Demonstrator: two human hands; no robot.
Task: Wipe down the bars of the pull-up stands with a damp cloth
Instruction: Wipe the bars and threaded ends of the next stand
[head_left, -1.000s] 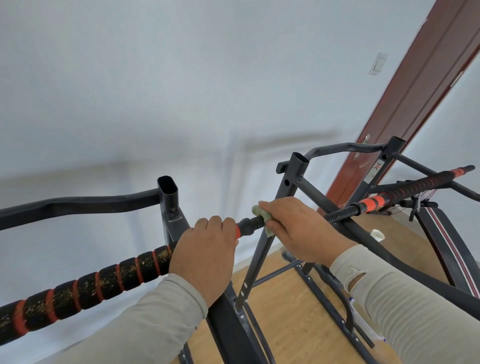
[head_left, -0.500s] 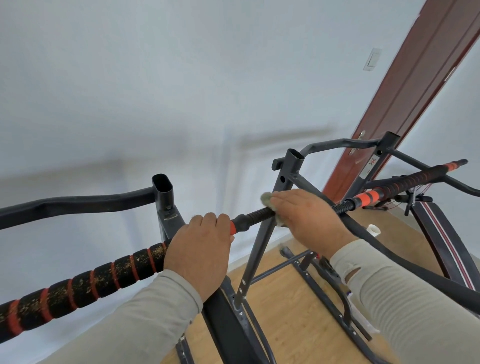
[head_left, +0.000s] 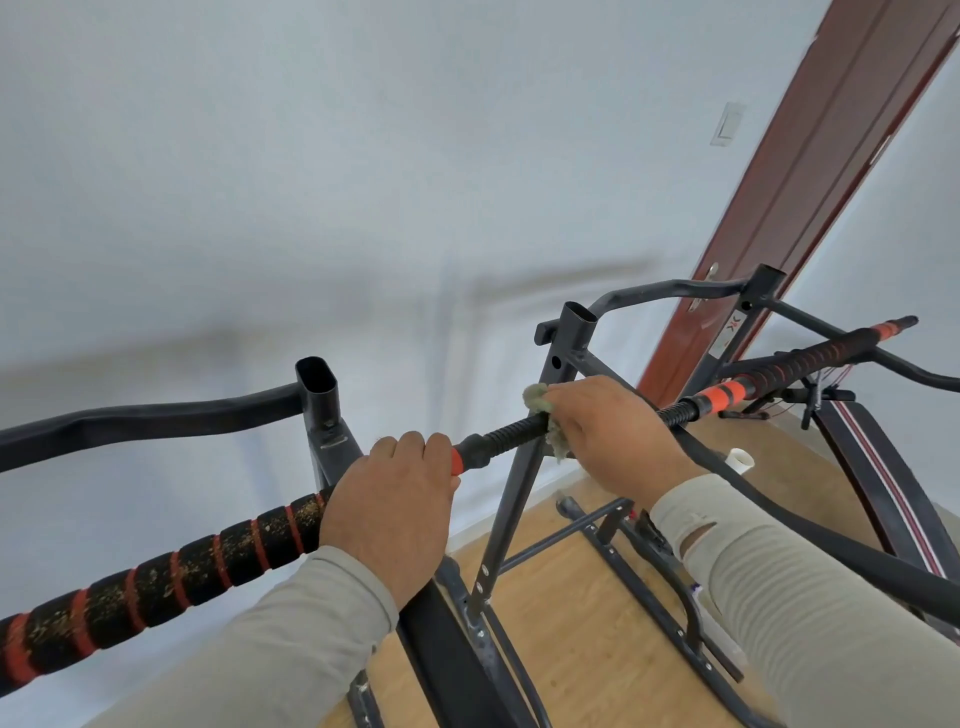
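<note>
Gripping the bar (head_left: 498, 439), left hand (head_left: 389, 512); right hand (head_left: 615, 434) presses cloth (head_left: 535, 397)

Left hand (head_left: 387, 512) fist-closed, palm down, forearm extended forward. Right hand (head_left: 618, 434) further out, fingers curled over and clamped, wrist slightly bent, sleeve torn.

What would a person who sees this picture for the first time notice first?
Most striking is the long black bar with orange rings that crosses the picture from lower left to upper right. Both hands are on it near the centre: the left hand grips it bare, and the right hand presses a greenish cloth around it. At the upper right stands a red-brown door against the white wall.
</note>
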